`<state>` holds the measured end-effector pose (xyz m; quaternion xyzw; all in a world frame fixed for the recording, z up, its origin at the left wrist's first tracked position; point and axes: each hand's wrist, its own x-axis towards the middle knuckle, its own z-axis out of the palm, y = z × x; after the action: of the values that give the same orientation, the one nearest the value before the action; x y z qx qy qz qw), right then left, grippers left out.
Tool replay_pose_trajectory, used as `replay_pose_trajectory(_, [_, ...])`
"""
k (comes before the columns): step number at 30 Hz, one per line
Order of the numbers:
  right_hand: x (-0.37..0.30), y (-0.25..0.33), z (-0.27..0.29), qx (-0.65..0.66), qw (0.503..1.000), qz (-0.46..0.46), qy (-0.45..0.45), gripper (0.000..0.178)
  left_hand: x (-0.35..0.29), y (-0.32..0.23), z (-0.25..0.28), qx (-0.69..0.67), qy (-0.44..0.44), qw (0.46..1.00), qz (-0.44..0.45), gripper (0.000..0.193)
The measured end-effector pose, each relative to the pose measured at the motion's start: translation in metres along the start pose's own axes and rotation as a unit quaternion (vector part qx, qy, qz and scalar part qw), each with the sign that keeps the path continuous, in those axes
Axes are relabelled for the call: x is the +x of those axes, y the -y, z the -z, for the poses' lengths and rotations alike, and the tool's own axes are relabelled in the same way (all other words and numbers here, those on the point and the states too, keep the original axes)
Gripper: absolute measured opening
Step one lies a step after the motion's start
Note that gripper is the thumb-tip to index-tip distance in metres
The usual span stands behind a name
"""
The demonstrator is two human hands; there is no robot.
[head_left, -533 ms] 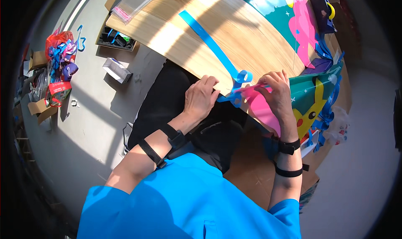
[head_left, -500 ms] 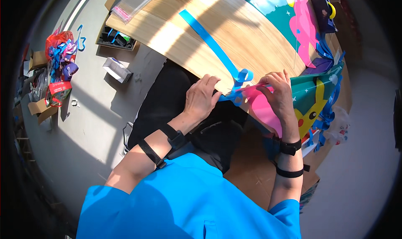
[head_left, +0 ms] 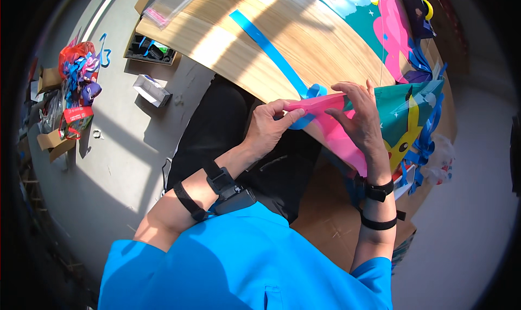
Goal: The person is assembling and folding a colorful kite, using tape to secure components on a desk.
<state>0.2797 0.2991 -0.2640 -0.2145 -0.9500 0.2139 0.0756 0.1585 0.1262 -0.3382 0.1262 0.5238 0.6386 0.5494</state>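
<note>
Seeing at far left, on the smooth grey floor (head_left: 122,141), a tangled heap (head_left: 84,68) of blue, pink and purple pieces with crumpled red plastic; next, a small, box-shaped white carton (head_left: 152,90); then a flat, transparent sleeve (head_left: 182,0) on the pale, finely grained wooden tabletop (head_left: 325,55). Noticing a smooth blue ribbon (head_left: 268,49), laid straight across the wood and curled into a loop at its near end. Finding the left hand (head_left: 266,126) narrow, pinching between thumb and forefinger the pink corner of a glossy, flexible printed sheet (head_left: 342,141), at the table's near edge. Seeing the right hand (head_left: 358,119) over the same sheet, with thumb and fingers wide apart; cannot tell about contact. Observing farther right its teal part with a yellow cartoon figure, and finally a wrinkled translucent bag (head_left: 440,160).
</note>
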Motion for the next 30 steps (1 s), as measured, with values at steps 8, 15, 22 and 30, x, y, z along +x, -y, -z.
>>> replay_pose_trajectory(8, [0.014,0.01,0.012,0.105,0.992,-0.029,0.055,0.022,-0.016,-0.037,-0.017,-0.106,-0.034,0.994,-0.023,0.026])
replay_pose_trajectory(15, [0.021,0.014,0.018,0.13,0.989,-0.012,0.068,0.018,-0.02,-0.04,-0.02,-0.098,-0.058,0.993,-0.015,0.025])
replay_pose_trajectory(22, [0.03,0.021,0.016,0.143,0.984,-0.007,0.109,0.018,-0.02,-0.043,-0.024,-0.074,-0.126,0.988,-0.045,0.022])
replay_pose_trajectory(30, [0.034,0.029,0.019,0.168,0.975,-0.034,0.14,0.019,-0.02,-0.042,-0.022,-0.06,-0.13,0.989,-0.032,0.023])
